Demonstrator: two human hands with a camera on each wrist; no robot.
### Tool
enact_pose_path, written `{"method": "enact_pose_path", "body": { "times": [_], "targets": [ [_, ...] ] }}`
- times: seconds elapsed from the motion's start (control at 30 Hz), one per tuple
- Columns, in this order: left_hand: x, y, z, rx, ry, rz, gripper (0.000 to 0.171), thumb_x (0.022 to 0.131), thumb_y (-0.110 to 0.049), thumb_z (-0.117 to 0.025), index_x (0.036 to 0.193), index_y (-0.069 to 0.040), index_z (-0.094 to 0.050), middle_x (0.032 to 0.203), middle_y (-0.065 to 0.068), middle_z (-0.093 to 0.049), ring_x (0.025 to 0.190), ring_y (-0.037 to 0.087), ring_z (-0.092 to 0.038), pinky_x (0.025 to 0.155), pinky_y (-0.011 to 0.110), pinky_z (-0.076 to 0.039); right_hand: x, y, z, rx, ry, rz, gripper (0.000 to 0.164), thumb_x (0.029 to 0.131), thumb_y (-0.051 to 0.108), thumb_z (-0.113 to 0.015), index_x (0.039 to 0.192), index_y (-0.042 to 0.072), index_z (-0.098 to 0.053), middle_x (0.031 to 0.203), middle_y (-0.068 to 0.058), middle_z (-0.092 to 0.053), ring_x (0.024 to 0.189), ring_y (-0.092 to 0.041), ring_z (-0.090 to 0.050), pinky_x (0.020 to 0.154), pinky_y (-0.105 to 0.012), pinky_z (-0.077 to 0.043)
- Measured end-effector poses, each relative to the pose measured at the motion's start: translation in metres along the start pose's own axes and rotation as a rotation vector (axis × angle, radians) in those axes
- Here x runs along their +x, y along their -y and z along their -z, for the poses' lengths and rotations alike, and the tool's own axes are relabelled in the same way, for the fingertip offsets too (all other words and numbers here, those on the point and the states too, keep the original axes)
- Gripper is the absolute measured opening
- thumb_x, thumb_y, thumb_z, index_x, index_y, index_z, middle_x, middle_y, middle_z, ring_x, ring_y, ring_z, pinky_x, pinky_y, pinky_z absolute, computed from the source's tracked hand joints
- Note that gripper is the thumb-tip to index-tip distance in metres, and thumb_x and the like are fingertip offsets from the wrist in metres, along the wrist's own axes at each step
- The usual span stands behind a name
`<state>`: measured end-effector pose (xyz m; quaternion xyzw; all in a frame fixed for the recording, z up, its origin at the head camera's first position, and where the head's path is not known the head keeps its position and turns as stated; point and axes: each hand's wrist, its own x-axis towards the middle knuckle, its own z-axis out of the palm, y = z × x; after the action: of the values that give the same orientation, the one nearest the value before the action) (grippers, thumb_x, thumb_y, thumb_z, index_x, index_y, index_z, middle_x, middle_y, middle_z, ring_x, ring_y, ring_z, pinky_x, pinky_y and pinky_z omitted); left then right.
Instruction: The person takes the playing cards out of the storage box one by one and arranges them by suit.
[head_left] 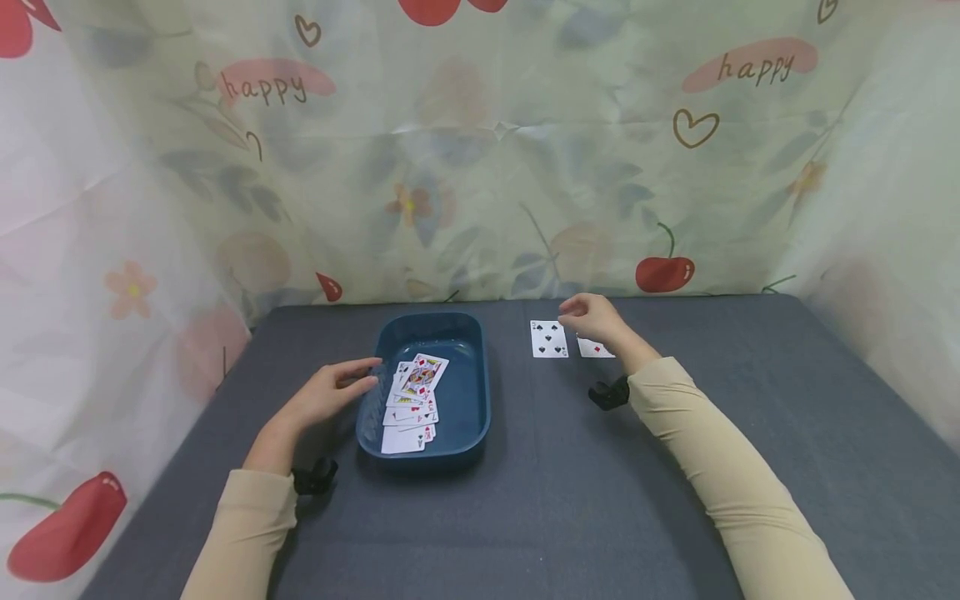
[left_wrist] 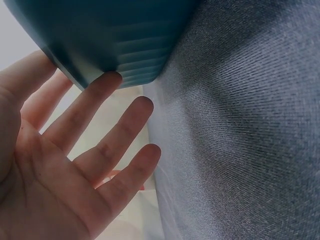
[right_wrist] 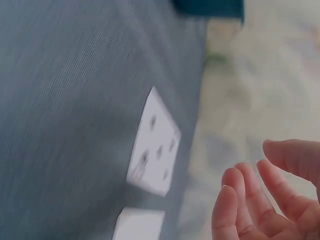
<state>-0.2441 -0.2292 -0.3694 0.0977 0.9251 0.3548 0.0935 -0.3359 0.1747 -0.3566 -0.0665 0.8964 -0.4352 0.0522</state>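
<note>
Two tabletop cards (head_left: 550,343), grey cloth (head_left: 555,517), cherry-print backdrop (head_left: 480,200)

Soft light fills the head view, where the curtain (head_left: 480,167) pales toward both sides and the tray (head_left: 461,408) throws a diffuse shadow on the table (head_left: 562,517). The left wrist view is dimmer, its upper left corner washed out. In the right wrist view the cards (right_wrist: 156,150) blur, while the right hand (right_wrist: 270,200) looks sharper.

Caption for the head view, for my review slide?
Left hand at the rim of a blue tray of playing cards, right hand near two face-up cards on a dark table.
</note>
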Motion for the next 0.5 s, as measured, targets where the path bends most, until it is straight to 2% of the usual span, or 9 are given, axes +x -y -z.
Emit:
{"method": "enact_pose_path", "body": {
  "times": [0.13,0.37,0.5],
  "targets": [
    [0.000,0.000,0.000,0.000,0.004,0.003,0.050,0.096,-0.035,-0.051,0.140,-0.013,-0.043,0.146,0.020,-0.039,0.131,0.043,-0.040,0.103,0.058,-0.037,-0.004,0.026,-0.013,0.044,0.071,0.031,0.037,0.093,0.013,-0.053,0.126,-0.003,-0.050,0.125,-0.026,-0.057,0.109,-0.037,-0.059,0.091,-0.044,-0.050],
    [0.000,0.001,0.001,0.002,-0.003,-0.012,0.049,0.096,-0.033,-0.051,0.140,-0.012,-0.044,0.145,0.021,-0.040,0.131,0.043,-0.041,0.103,0.057,-0.038,-0.011,0.059,-0.033,0.058,0.144,0.107,0.037,0.092,0.016,-0.057,0.126,0.004,-0.051,0.124,-0.021,-0.058,0.107,-0.033,-0.060,0.086,-0.037,-0.052],
    [0.001,0.002,0.000,0.000,-0.002,-0.015,0.049,0.096,-0.032,-0.051,0.139,-0.011,-0.044,0.145,0.021,-0.040,0.130,0.043,-0.041,0.103,0.056,-0.038,-0.015,0.075,-0.044,0.088,0.172,0.130,0.036,0.091,0.017,-0.059,0.125,0.005,-0.052,0.122,-0.019,-0.059,0.107,-0.033,-0.061,0.088,-0.039,-0.052]
  ]
}}
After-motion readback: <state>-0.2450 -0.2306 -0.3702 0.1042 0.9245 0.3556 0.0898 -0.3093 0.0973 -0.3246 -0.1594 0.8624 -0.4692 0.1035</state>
